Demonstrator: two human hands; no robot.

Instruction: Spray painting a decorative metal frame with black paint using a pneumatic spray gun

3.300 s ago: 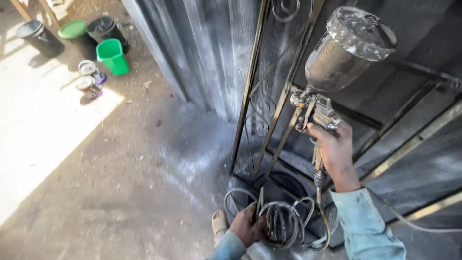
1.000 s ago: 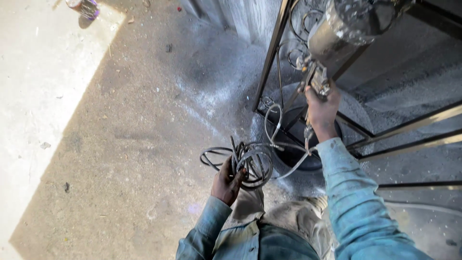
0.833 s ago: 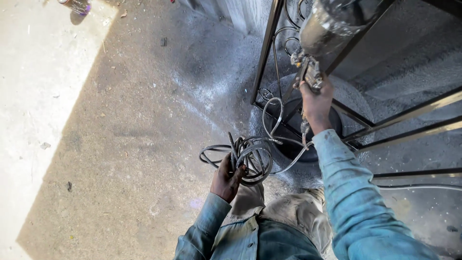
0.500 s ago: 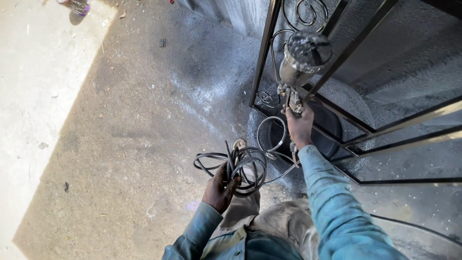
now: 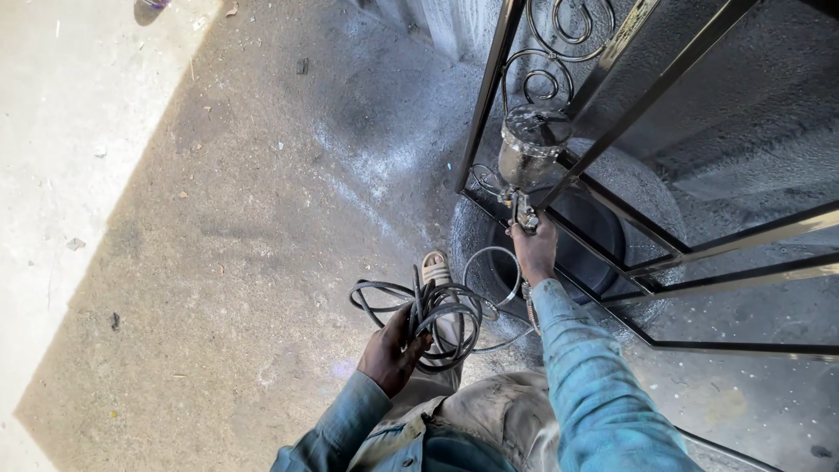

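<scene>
My right hand (image 5: pixel 535 250) grips the handle of a paint spray gun (image 5: pixel 527 157) with a metal cup on top, held low against the bottom corner of a black iron gate frame (image 5: pixel 486 114) with scroll ornaments. My left hand (image 5: pixel 391 352) holds a bundle of coiled black air hose (image 5: pixel 434 311) above the ground, and one loop runs toward the gun. Both arms wear blue sleeves. My sandalled foot (image 5: pixel 434 267) shows behind the coil.
A dark round tyre-like ring (image 5: pixel 603 236) lies on the ground behind the gate's lower bars. Grey overspray dusts the concrete near the gate. Corrugated metal sheet (image 5: pixel 437 22) stands at the top. Sunlit ground lies to the left.
My right hand has lowered the spray gun from high on the gate down to its bottom corner. The view has tilted down. My left hand keeps the hose coil.
</scene>
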